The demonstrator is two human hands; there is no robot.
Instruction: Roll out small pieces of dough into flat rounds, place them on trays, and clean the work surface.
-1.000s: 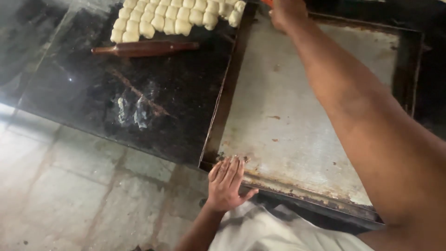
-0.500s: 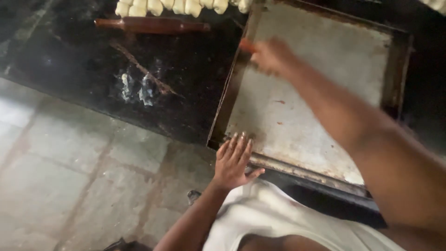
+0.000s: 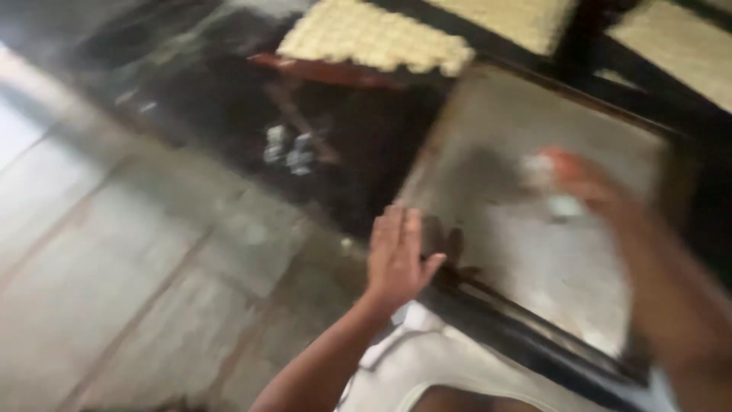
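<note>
A large grey metal baking tray [image 3: 534, 259] with a dark rim lies in front of me. My left hand [image 3: 396, 255] rests flat, fingers together, on its near left corner. Over the middle of the tray my right hand [image 3: 591, 191] is smeared by motion blur. It appears closed around a small orange and white object [image 3: 547, 164], too blurred to tell its kind. Left of the tray, on the black counter [image 3: 229, 114], a block of pale dough pieces [image 3: 374, 38] sits behind a reddish-brown rolling pin [image 3: 328, 72].
Two more trays of pale dough pieces [image 3: 518, 15] [image 3: 679, 42] stand at the back right. White smears [image 3: 290, 149] mark the counter. A pale tiled floor [image 3: 114, 275] runs along the left. My white garment [image 3: 427, 366] fills the bottom edge.
My right hand has swept from the tray's far left corner to its middle. The view has swung and blurred. My left hand has stayed at the near corner.
</note>
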